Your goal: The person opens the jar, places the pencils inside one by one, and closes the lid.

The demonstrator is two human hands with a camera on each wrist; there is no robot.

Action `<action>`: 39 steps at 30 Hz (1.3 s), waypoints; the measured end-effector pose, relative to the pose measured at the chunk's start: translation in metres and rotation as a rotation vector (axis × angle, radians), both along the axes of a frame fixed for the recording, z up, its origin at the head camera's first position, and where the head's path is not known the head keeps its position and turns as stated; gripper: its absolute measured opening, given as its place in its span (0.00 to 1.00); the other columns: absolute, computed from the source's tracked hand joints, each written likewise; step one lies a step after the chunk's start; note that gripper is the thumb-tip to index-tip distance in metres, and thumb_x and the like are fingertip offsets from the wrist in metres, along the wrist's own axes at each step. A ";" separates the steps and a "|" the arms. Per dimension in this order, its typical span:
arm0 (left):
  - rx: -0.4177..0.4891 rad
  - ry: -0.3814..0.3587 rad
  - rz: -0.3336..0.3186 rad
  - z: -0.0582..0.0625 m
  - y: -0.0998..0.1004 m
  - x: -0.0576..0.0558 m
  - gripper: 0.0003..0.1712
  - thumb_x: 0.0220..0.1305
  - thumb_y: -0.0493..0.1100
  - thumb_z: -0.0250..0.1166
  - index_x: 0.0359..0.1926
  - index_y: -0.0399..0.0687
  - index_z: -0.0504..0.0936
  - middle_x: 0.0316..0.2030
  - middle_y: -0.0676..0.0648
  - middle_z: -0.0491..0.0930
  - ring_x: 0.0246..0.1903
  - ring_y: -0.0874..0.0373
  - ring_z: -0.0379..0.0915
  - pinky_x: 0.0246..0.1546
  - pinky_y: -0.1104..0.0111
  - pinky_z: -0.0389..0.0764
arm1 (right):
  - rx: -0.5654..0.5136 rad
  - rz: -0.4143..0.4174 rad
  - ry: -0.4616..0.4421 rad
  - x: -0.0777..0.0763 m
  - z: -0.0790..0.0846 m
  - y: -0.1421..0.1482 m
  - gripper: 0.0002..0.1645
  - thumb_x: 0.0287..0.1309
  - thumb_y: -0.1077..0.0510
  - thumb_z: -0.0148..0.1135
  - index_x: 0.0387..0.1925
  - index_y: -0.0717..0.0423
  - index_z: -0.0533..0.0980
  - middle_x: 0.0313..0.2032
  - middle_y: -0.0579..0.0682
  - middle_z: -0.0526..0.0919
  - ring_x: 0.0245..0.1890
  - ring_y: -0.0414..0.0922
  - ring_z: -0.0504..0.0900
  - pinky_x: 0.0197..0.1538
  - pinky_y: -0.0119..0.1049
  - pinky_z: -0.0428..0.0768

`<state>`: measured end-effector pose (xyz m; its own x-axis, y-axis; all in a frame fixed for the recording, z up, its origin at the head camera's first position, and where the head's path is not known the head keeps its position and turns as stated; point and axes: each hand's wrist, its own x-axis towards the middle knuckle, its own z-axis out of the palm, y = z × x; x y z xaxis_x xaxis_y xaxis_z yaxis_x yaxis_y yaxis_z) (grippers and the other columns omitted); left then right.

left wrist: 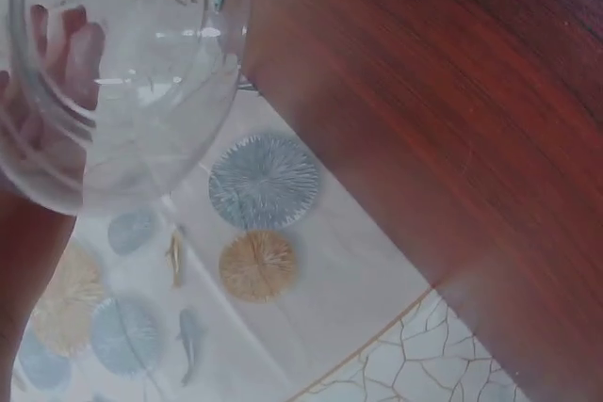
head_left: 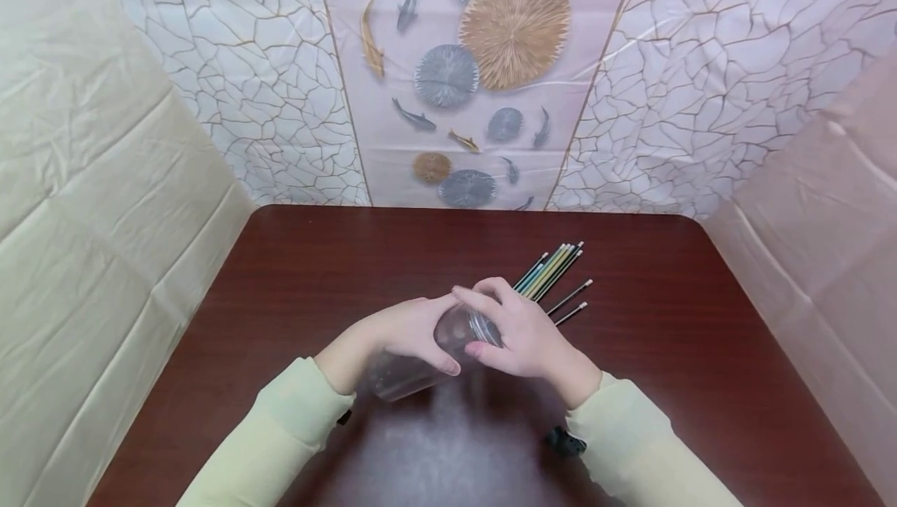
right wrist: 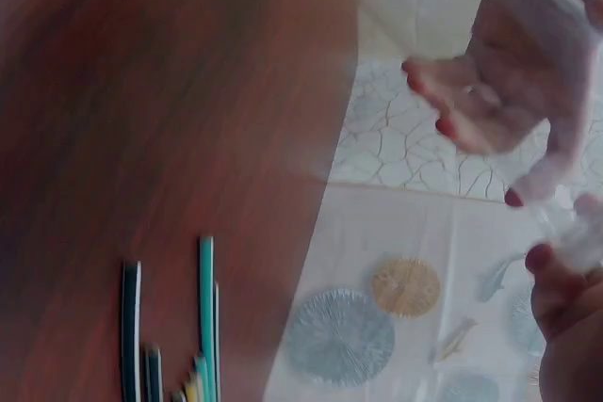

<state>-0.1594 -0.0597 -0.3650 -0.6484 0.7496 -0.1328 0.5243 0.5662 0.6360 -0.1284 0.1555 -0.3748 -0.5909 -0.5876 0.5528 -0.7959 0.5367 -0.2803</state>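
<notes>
A clear see-through jar [head_left: 401, 378] is held tilted over the front middle of the table, its ridged mouth end to the upper right. My left hand [head_left: 413, 328] grips it round the body, thumb along the near side. At the mouth end, my right hand [head_left: 527, 336] holds the jar with curled fingers above and thumb below. In the left wrist view the jar's round base [left wrist: 141, 152] shows, with fingers visible through the clear wall. The right wrist view shows the left hand's fingers [right wrist: 448, 105] through the clear jar.
Several pencils [head_left: 550, 273] lie in a bundle just beyond the right hand, with two separate ones [head_left: 571, 314] beside them. The dark red wooden table [head_left: 315, 258] meets a patterned cloth wall [head_left: 448, 141] at the back; pale cloth walls [head_left: 91, 258] stand at both sides.
</notes>
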 end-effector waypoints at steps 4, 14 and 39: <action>0.018 0.052 0.022 0.000 -0.005 -0.003 0.47 0.36 0.58 0.74 0.60 0.57 0.65 0.42 0.55 0.78 0.40 0.62 0.74 0.42 0.66 0.73 | 0.074 -0.116 -0.171 0.002 0.012 0.009 0.55 0.50 0.31 0.57 0.71 0.52 0.50 0.60 0.52 0.69 0.46 0.48 0.78 0.39 0.47 0.78; -0.137 0.675 0.151 0.000 -0.004 -0.012 0.52 0.33 0.67 0.71 0.60 0.52 0.66 0.38 0.49 0.76 0.34 0.54 0.73 0.33 0.63 0.74 | -0.126 -0.406 -0.691 -0.004 0.029 0.003 0.38 0.66 0.36 0.44 0.65 0.57 0.58 0.45 0.56 0.75 0.21 0.44 0.78 0.32 0.39 0.76; 0.164 0.130 0.071 0.009 -0.003 0.000 0.45 0.39 0.58 0.74 0.60 0.59 0.66 0.44 0.55 0.78 0.42 0.63 0.74 0.45 0.67 0.72 | -0.267 0.116 -0.431 0.007 0.033 0.017 0.48 0.36 0.64 0.75 0.61 0.63 0.61 0.54 0.60 0.61 0.37 0.51 0.71 0.35 0.37 0.74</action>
